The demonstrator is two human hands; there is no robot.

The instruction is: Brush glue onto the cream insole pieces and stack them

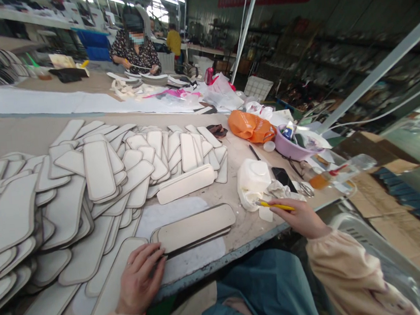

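Note:
My right hand (305, 217) is closed around a slim yellow-handled brush (282, 205). The brush's tip points left, at the side of a white plastic container (253, 175) caked with white residue, and cannot be made out clearly. My left hand (141, 275) lies with fingers stretched out, fingertips at the left end of a stack of long, round-ended beige panels (198, 225). That stack rests on a whitish sheet (207, 252) near the table's front edge. Just behind it lie a few paler strips (186, 183).
Many overlapping pale panels with dark borders (100, 170) cover the table's left side. On the right are a black phone (284, 179), an orange bag (251, 126), a purple basin (292, 144) and a bottle of amber liquid (321, 180). A masked co-worker (136, 46) sits across the table.

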